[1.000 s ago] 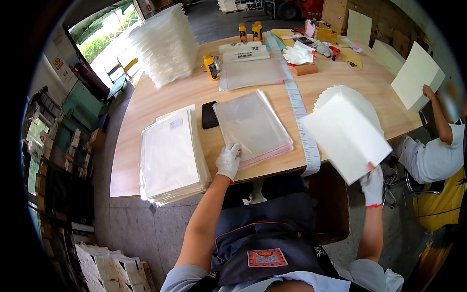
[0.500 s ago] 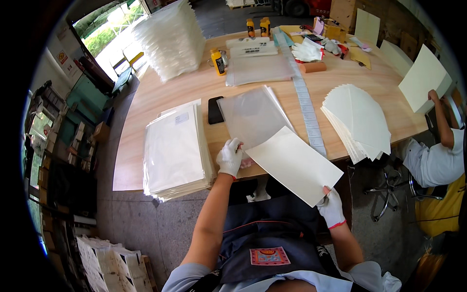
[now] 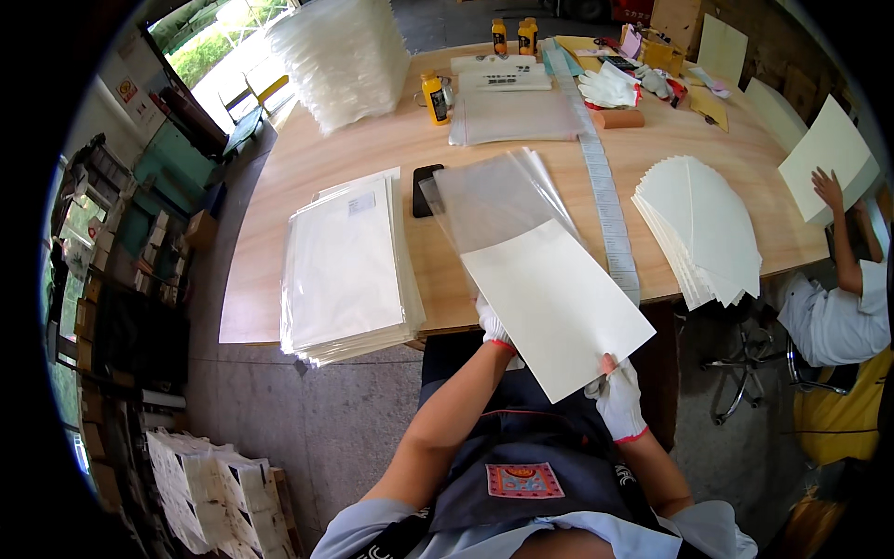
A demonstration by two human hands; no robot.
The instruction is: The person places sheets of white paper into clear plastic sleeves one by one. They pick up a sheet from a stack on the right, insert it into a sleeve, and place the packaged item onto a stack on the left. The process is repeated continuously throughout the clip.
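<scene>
My right hand (image 3: 618,401), in a white glove, pinches the near right corner of a stiff white sheet (image 3: 559,303), thumb on top. The sheet lies tilted at the table's front edge. Its far end overlaps the clear plastic bags (image 3: 498,196); whether it is inside the top bag I cannot tell. My left hand (image 3: 491,323), gloved too, reaches under the sheet's left side, its fingers hidden. To the left stands a stack of bagged white sheets (image 3: 342,265), the top one bearing a small label. A fanned pile of white sheets (image 3: 698,224) rests to the right.
A black phone (image 3: 425,191) lies behind the bagged stack. A strip of labels (image 3: 607,205) runs down the table. Further back are a yellow bottle (image 3: 435,99), more plastic bags (image 3: 517,118), white gloves (image 3: 610,87) and a tall foam-like stack (image 3: 340,61). At right, a seated person handles a white board (image 3: 824,158).
My left hand has gone from the bags' near left corner to beneath the sheet. The sheet's far end has shifted over the bags. The person at right has spread their hand on the board.
</scene>
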